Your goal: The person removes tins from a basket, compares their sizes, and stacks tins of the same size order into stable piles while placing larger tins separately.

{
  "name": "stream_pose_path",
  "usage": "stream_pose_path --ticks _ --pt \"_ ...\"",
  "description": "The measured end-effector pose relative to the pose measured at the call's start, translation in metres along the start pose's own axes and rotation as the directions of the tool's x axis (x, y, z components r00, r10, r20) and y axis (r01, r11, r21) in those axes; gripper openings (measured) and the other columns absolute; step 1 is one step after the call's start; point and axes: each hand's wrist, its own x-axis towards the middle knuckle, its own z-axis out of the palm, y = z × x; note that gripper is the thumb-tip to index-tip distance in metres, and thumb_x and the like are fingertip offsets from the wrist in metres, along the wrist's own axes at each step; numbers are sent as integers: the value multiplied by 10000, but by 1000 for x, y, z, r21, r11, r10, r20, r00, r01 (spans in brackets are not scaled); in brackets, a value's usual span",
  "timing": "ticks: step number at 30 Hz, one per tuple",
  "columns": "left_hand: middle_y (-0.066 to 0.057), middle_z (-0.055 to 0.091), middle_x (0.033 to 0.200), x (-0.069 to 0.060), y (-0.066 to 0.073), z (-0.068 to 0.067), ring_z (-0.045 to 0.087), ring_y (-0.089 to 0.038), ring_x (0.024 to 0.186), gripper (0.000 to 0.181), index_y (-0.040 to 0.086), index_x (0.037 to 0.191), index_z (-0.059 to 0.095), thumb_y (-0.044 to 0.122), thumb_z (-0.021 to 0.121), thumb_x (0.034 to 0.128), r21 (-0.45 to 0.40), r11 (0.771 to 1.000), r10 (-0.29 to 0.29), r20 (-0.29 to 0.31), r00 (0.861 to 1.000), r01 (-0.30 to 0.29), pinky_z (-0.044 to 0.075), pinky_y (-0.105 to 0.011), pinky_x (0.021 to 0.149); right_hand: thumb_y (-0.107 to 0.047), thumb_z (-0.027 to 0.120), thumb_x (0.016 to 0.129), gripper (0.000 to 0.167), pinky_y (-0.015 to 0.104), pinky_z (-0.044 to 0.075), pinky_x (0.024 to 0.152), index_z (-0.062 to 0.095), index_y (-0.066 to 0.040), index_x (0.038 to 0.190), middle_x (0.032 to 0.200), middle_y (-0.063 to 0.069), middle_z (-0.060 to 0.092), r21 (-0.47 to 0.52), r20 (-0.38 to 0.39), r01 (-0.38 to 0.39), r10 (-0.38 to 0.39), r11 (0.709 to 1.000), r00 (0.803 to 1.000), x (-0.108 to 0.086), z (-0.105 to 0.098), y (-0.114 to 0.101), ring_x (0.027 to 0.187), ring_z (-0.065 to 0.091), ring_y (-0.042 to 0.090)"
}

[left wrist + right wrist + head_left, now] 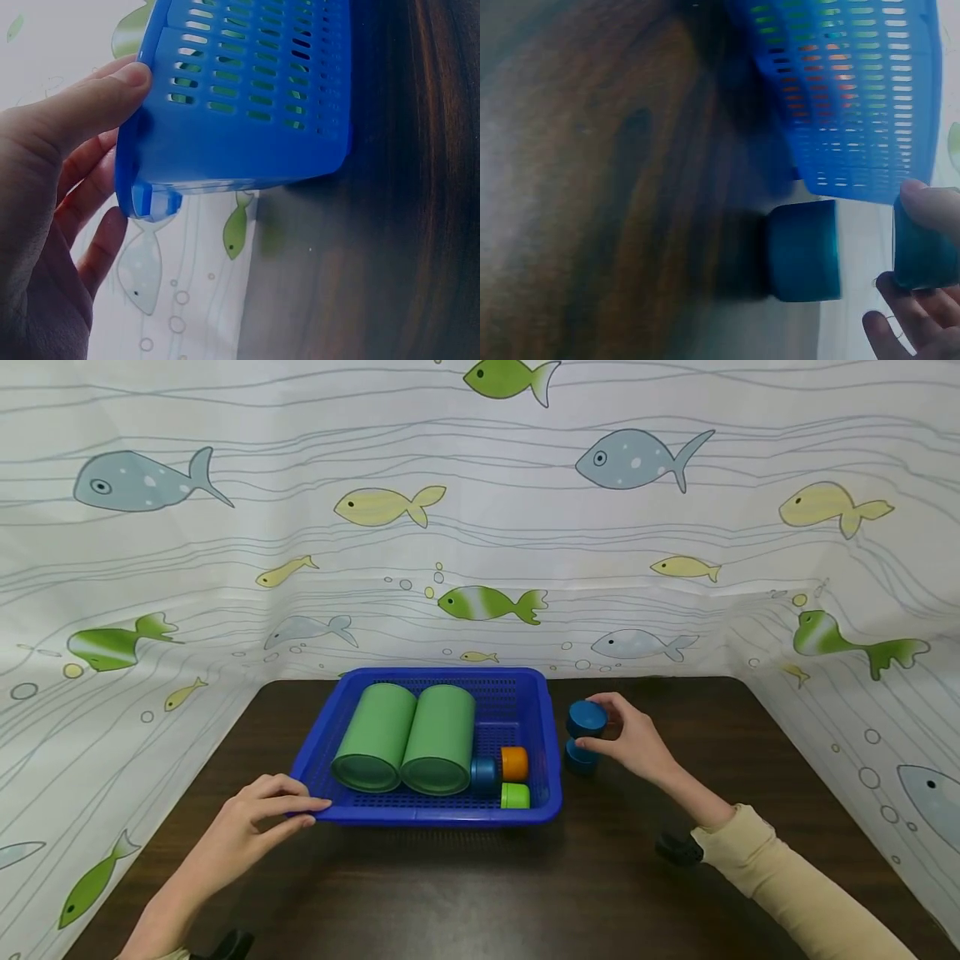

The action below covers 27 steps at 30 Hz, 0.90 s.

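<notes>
A blue plastic basket (448, 815) stands on the dark table; my left hand (251, 828) pinches its rim at the near left corner, thumb and fingers on either side of the edge in the left wrist view. To the basket's right, my right hand (630, 739) holds a small round blue container (587, 717) between thumb and fingers. Below it a second blue container (804, 251) sits on the table, with a gap between the two in the right wrist view. My right thumb partly covers the held container (924, 251).
Two green cylinders (377, 731) lie side by side in the basket. Right of them are a small dark blue container (483, 775), an orange one (514, 763) and a lime green one (515, 796). A fish-patterned white sheet (495, 543) surrounds the table's back and sides.
</notes>
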Motion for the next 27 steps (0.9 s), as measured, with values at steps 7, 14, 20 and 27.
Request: stream_pose_path --ticks 7,14,20,27 --pt "197 593 994 0 0 0 495 45 958 552 247 1038 782 -88 851 605 3 1000 -12 3 1000 12 390 -125 792 -233 836 803 657 550 499 987 493 -108 1350 1333 178 605 -9 30 9 -9 1000 1000 -5 7 11 1184 627 378" --pt "200 590 985 1 -1 -1 495 47 947 553 263 1026 781 -75 859 595 4 1000 5 15 1000 -5 389 -130 786 -185 830 807 652 558 484 1000 492 -77 1354 1340 219 587 -31 61 30 -28 999 998 -7 12 16 1208 610 420" --pt "202 591 982 2 -2 -2 495 48 930 547 266 1025 780 -74 856 603 -9 1000 9 20 1000 -9 387 -134 777 -214 817 826 646 557 492 990 489 -77 1365 1342 227 584 -43 65 23 -20 999 998 -7 15 20 1192 616 420" --pt "205 589 994 0 -1 -2 495 45 955 558 268 1036 777 -80 854 606 -10 1000 2 22 1000 -1 389 -128 788 -183 819 819 671 546 507 973 471 -70 1383 1350 233 572 -33 86 32 -29 999 996 -8 13 20 1172 626 404"
